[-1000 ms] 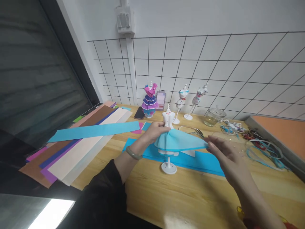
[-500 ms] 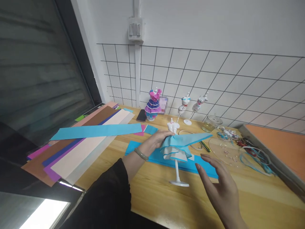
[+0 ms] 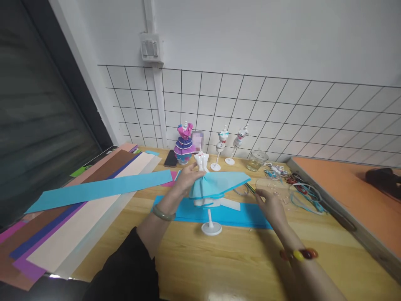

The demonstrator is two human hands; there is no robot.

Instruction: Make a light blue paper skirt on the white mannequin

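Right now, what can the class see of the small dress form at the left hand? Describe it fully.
The small dress form is white and looks like glossy plastic, with small red marks near the neck. A light blue skirt with a brighter hem flares from its waist, spread toward the right; white shows beneath. A thin stem leads to a round base on the wooden table. It stands roughly upright, the left hand pinching it at the waist.
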